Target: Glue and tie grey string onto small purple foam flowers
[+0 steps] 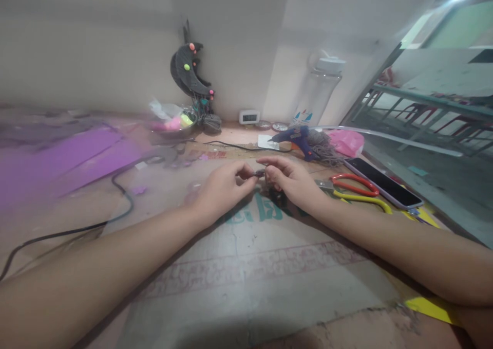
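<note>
My left hand is closed in a pinch over the middle of the work surface. Between its fingertips and those of my right hand sits a small dark grey piece, too small to name. My right hand is closed too, its thumb and index finger bent around the other end of this piece. Something dark hangs or lies under the right palm, partly hidden. Beneath both hands spreads a cardboard sheet with green and red print.
A blue glue gun, grey yarn, red-and-yellow-handled scissors and a phone lie to the right. A dark crescent ornament stands at the wall, near a bottle. Purple sheets and a cable lie left.
</note>
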A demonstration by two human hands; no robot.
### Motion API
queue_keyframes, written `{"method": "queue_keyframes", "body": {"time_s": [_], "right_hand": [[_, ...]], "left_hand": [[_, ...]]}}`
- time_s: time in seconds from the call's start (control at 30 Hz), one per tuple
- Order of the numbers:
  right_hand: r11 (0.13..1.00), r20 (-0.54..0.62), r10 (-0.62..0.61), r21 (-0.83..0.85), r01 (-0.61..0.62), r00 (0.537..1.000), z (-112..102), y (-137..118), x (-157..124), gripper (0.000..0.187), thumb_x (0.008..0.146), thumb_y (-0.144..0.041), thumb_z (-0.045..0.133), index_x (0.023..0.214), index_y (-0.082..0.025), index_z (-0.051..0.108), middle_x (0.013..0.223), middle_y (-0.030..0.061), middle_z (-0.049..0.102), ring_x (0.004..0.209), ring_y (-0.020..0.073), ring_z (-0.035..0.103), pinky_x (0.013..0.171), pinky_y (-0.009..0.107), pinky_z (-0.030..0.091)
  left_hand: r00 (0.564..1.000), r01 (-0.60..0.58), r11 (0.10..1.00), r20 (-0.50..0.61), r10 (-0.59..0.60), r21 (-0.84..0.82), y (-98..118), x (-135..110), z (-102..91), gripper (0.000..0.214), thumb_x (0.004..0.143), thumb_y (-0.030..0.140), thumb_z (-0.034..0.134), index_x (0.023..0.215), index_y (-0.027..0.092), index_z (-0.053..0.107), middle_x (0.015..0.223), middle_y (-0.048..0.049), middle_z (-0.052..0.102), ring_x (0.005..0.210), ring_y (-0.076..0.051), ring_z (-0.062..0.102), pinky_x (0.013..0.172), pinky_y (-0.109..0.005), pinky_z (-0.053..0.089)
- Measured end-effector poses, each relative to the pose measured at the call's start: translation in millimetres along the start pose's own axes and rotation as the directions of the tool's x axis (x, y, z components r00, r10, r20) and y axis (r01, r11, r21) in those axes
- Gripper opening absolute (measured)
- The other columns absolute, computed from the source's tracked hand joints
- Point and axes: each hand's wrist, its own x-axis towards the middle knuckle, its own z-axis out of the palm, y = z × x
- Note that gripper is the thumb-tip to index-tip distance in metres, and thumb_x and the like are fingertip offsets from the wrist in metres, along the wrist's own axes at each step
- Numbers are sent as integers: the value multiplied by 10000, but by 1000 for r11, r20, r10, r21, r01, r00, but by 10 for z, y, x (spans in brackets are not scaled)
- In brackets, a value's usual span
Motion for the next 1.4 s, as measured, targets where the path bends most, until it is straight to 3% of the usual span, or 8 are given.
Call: {"method": "queue_keyframes", "body": {"time_s": [0.13,0.3,0.4,0.63,0.8,1.03,1.2,1.4], "right_hand": [[998,-81,-23,50,27,996,1,4,-3,220,895,-337,553,1046,-189,613,639,-47,492,529,96,414,504,247,335],[983,-189,-95,138,122,977,-14,4,-21,155,917,-323,536,994,-205,602,643,-39,513,554,106,437,532,257,346],[988,-152,-101,103,117,983,-10,-4,-33,155,921,-322,525,953,-199,614,644,-35,518,564,108,451,533,256,355],[999,-74,-33,28,35,997,22,-10,-44,170,874,-353,589,837,-187,574,657,-29,586,535,94,484,508,239,386],[999,-65,-50,10,51,997,19,-21,-43,197,866,-369,610,802,-193,549,641,-35,586,523,88,490,500,232,399],[988,-73,-93,115,101,993,15,-18,-69,217,939,-412,503,976,-209,570,647,-31,583,559,114,511,534,261,420],[967,-281,-202,96,237,938,-104,-97,-57,185,961,-397,498,926,-229,565,649,-26,552,562,119,496,548,272,410],[944,-489,-284,8,330,825,-499,-302,161,156,949,-388,532,914,-242,576,651,-21,527,540,122,474,536,279,393]], "left_hand": [[999,0,1000,-33,0,11,9,3,-8,101,832,259,572,763,191,602,786,-1,662,758,-161,593,702,-282,437],[995,79,992,-45,-84,-94,6,20,-2,137,838,305,576,770,189,605,786,-16,672,741,-166,605,692,-290,451],[993,101,984,-42,-108,-149,-8,37,4,144,835,314,580,782,183,610,792,-21,676,723,-160,605,693,-291,464],[998,54,977,44,-46,-204,-46,44,25,152,834,307,575,897,181,631,862,-26,686,769,-157,627,722,-286,494],[996,34,968,93,-12,-248,-26,30,1,192,873,332,563,962,196,665,897,-26,706,796,-157,637,739,-280,497],[998,48,978,60,-37,-205,-15,37,-16,193,889,315,527,860,185,667,850,-22,702,782,-160,619,763,-286,482],[991,131,972,10,-132,-194,-23,46,-11,178,870,321,539,813,188,642,804,-20,691,735,-162,612,721,-285,483],[984,173,957,10,-176,-232,-47,62,-7,179,860,338,559,819,186,645,816,-23,708,737,-163,627,723,-282,482]]}}
